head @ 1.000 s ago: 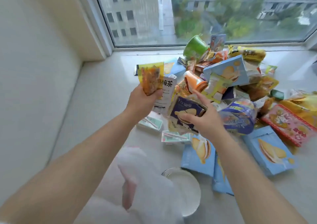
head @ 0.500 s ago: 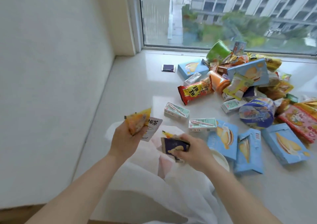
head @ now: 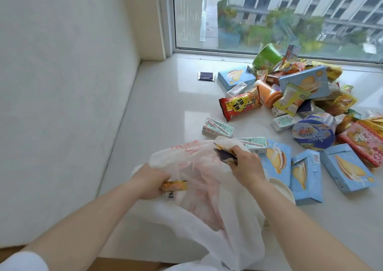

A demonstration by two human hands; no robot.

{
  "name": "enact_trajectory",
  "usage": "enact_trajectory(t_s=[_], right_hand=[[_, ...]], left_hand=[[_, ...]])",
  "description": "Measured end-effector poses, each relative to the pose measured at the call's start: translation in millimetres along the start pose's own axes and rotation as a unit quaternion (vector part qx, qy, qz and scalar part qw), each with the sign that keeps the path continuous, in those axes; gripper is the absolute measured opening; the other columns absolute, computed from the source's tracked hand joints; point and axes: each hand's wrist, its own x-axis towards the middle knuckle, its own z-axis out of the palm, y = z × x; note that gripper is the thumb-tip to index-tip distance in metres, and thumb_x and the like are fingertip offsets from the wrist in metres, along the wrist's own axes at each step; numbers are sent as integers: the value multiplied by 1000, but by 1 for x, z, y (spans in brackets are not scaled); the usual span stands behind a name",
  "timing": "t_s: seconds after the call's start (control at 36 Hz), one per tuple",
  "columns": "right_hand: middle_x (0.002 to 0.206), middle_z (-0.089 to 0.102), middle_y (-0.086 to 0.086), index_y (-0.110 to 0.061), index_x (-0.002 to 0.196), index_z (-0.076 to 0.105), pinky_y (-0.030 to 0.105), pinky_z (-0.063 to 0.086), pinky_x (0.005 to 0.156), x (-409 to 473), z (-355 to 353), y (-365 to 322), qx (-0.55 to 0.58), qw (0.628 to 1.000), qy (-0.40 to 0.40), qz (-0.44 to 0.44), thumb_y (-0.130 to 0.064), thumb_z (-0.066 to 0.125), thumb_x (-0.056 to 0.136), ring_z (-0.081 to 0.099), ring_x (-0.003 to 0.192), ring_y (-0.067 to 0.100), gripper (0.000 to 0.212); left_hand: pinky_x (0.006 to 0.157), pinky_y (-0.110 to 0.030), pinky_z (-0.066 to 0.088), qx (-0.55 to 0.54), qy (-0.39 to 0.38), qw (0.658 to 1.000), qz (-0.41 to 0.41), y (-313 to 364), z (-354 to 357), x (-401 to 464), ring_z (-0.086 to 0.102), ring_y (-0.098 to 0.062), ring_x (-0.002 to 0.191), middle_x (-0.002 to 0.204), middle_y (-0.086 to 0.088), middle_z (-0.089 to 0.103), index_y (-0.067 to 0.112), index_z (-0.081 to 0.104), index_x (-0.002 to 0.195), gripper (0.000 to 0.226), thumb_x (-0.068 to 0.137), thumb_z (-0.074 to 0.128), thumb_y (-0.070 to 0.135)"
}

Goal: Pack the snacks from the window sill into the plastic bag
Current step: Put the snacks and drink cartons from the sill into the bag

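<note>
**Bag mouth sits between the hands; the pile lies ahead and to the right**

Nearest the person, the white plastic bag drapes over the front edge of the window sill, its mouth pulled up and spread between the two hands. The left hand is closed on the bag's near-left rim and pinches an orange packet with a white sachet against the film. The right hand is closed on the far-right rim, gripping a dark blue packet at the opening. Both loads look ready to drop, so the move in hand appears to be releasing them downward into the mouth, which lies directly under and between the fists.

Just beyond the right hand lie two pale green drink cartons, their long axes running roughly left to right, and beside them a row of blue cake boxes pointing away from the person. Farther out, the red wrapped snack lies aslant, and the main heap rises against the window. A small dark sachet sits alone, well apart to the left.

Everything left to pack lies forward and rightward of the bag, so the right hand is the nearer one for the next reach
</note>
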Motion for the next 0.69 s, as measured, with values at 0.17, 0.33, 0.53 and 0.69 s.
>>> enact_trajectory(t_s=[0.17,0.33,0.53,0.69], right_hand=[[90,70,5,-13,106,63,34,39,74,-5,12,-16,136,991,6,-5,-19,65,83,59,83,33,23],[122,58,5,-21,129,48,51,42,89,-7,60,-3,-109,989,-86,-59,-21,49,81,57,103,29,48],[152,28,0,-31,145,29,57,9,112,-7,64,9,-178,931,-282,-147,-67,40,79,24,140,25,76],[72,67,0,-17,74,71,31,45,61,36,25,9,-76,975,-15,-209,-29,50,79,63,70,25,24]], left_hand=[[56,-19,33,-116,314,942,-4,20,-4,15,53,-19,47,61,8,56,20,49,70,18,72,48,38],[90,-36,41,-98,149,980,-87,52,27,44,56,-26,109,124,-2,54,26,43,122,38,85,38,24],[107,-40,26,-99,-4,994,-39,62,31,43,35,-25,132,145,2,36,41,33,140,66,81,41,70],[56,-29,45,-166,234,952,-103,59,-36,69,65,-22,77,92,7,65,23,61,104,30,94,39,41]])
